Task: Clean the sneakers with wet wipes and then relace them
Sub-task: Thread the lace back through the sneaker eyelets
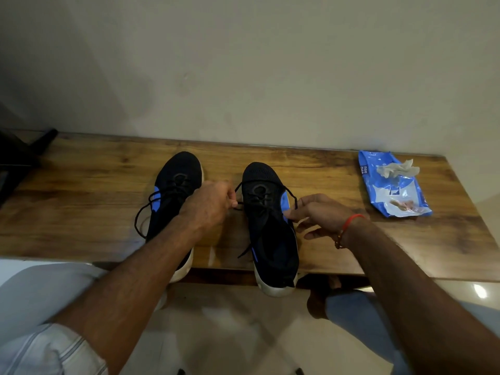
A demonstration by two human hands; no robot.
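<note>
Two forearms reach in from the near edge of the wooden table point(351, 247), and I see both hands working at the right sneaker point(266, 220). My left hand point(209, 203) hangs knuckles-up over the gap between the shoes, its fingers curled and pinching one end of the black lace point(238, 189) just beside the shoe's left flank. My right hand point(319, 213) sits on the other side, palm turned toward the shoe, thumb and forefinger pinching the other lace end at the blue side panel while the remaining fingers spread loosely; a red thread band point(349, 226) circles that wrist. The right sneaker runs lengthwise from the near edge toward the far edge, toe pointing at the wall, its white heel overhanging the near edge. The left sneaker point(173, 196) lies parallel just beside it, toe also toward the wall, partly hidden under my left forearm, with its lace looping loose on the wood to its left. Well apart, near the far right corner, a blue wet wipes pack point(392, 190) lies flat with a crumpled wipe point(396, 169) on top of it.
</note>
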